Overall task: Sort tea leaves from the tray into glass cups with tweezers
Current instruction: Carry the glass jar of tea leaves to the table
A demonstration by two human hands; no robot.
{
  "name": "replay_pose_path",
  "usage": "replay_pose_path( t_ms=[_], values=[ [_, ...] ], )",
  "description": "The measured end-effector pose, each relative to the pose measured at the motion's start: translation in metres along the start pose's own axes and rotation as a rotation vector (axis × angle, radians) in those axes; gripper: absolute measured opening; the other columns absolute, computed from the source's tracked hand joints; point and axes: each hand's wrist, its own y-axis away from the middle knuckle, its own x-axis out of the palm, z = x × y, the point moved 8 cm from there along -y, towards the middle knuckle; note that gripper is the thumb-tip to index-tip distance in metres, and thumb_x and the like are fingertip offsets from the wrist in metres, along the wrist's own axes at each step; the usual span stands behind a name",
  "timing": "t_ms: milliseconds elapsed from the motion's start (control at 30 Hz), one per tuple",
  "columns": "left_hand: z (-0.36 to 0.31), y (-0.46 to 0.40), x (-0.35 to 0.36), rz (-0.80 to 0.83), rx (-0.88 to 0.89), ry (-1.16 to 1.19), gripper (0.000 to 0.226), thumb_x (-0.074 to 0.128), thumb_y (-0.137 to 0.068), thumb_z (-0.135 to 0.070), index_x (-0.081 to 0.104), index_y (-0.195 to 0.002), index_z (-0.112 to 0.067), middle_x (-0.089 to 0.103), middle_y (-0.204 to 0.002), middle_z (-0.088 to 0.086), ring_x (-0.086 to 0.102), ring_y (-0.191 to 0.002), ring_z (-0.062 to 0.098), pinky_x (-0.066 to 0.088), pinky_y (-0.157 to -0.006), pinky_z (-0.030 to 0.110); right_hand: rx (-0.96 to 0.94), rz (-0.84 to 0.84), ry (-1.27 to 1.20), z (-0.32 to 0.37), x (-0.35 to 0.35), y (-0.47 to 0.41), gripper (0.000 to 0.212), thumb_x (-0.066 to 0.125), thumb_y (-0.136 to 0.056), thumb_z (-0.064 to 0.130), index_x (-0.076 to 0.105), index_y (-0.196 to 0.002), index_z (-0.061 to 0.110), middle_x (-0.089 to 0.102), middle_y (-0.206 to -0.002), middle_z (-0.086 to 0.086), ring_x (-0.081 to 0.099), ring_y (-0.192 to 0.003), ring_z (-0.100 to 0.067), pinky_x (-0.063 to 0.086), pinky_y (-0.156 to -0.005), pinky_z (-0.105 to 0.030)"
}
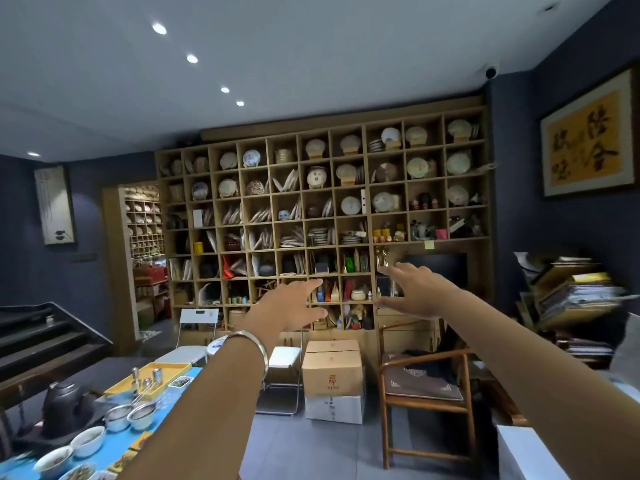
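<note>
Tray on table, untouched | left hand, right hand: grip spread, empty, raised

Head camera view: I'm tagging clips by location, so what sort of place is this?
Probably a tea shop or tea room. A tall wooden grid shelf displays round wrapped tea cakes on stands, framed yellow calligraphy hangs on the dark wall, and white bowls of tea leaves sit on the blue-covered table.

A: Both hands, left hand and right hand, reach into open air, holding nothing

B: Below left, the table is crowded: bowls, strainers, kettle, yellow tray
</note>
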Motion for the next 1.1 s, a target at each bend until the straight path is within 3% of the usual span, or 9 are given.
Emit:
replay_pose_path(
  t_ms=[533,1100],
  values=[
    [0.104,-0.388,0.098,-0.007,-0.072,-0.036,0.074,0.054,-0.092,-0.052,0.015,-0.153,-0.04,0.038,-0.154,0.006,0.045,-0.133,0.031,0.041,-0.108,0.048,-0.021,-0.027,-0.049,-0.145,0.15,-0.377,0.086,0.04,-0.077,0.079,0.016,-0.148,0.037,0.023,-0.157,-0.005,0.025,-0.141,-0.034,0.031,-0.11,-0.051],
    [0.278,-0.72,0.179,-0.061,-0.09,-0.053,0.071,0.054,-0.093,-0.053,0.018,-0.153,-0.039,0.039,-0.153,0.008,0.044,-0.135,0.031,0.041,-0.106,0.045,-0.091,-0.036,-0.064,-0.172,0.323,-0.733,0.084,0.038,-0.078,0.079,0.015,-0.148,0.04,0.021,-0.158,-0.004,0.024,-0.142,-0.03,0.031,-0.111,-0.047]
  ],
)
